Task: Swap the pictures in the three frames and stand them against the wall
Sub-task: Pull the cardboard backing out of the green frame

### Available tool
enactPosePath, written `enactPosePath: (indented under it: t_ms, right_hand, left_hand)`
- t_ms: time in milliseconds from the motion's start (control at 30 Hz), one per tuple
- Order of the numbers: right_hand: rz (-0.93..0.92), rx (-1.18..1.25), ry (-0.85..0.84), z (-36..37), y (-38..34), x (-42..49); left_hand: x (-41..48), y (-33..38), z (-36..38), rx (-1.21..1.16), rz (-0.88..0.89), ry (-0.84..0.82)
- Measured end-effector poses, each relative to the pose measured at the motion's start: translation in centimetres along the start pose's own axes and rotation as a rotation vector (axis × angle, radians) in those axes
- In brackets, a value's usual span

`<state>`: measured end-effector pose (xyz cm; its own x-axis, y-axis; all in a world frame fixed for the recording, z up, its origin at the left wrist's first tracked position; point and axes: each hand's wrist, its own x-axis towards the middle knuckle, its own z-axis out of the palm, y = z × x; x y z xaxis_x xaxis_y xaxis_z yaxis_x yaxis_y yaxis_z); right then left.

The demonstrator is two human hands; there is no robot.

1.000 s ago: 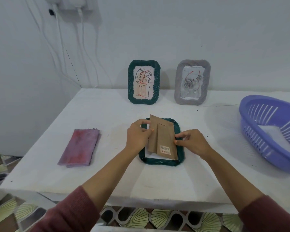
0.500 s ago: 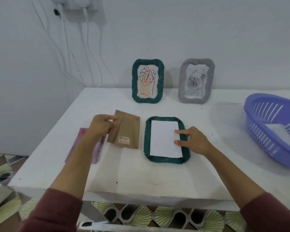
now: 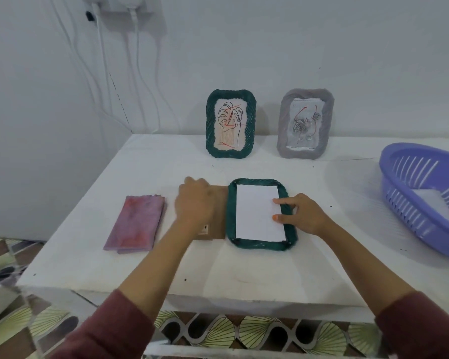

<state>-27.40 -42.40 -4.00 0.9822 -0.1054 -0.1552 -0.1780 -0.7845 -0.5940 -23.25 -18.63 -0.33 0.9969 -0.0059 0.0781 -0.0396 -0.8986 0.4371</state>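
Note:
A dark green frame lies face down mid-table, with the white back of a picture showing inside it. My right hand rests on the frame's right rim, thumb and forefinger touching the paper. Just left of the frame, the brown backing board lies flat on the table. My left hand is on top of it, fingers curled over its far edge. Against the wall stand a second green frame with a leaf drawing and a grey frame with a rose picture.
A folded pink-purple cloth lies left of the backing board. A purple plastic basket holding something white stands at the right edge of the white table. White cables hang down the wall at the back left.
My left hand lifted the brown backing board off the face-down frame and carried it left, then laid it flat beside the frame. My right hand stayed on the frame's right side.

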Motion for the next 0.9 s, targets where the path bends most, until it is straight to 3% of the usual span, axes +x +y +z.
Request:
enactPosePath:
  t_ms: [133,600,900]
  right_hand:
    - [0.004,0.015,-0.002,-0.1,-0.1,-0.1]
    - [0.027,0.013,-0.014,-0.2,-0.3,0.1]
    - [0.036,0.017,-0.034,-0.4,-0.6,-0.1]
  left_hand:
    - [-1.8,3.1,3.2,0.082,0.147,-0.103]
    - [-1.9,3.4,5.2,0.103,0.106,0.003]
    - [-2.3,3.9,4.4,-0.180,0.087,-0.032]
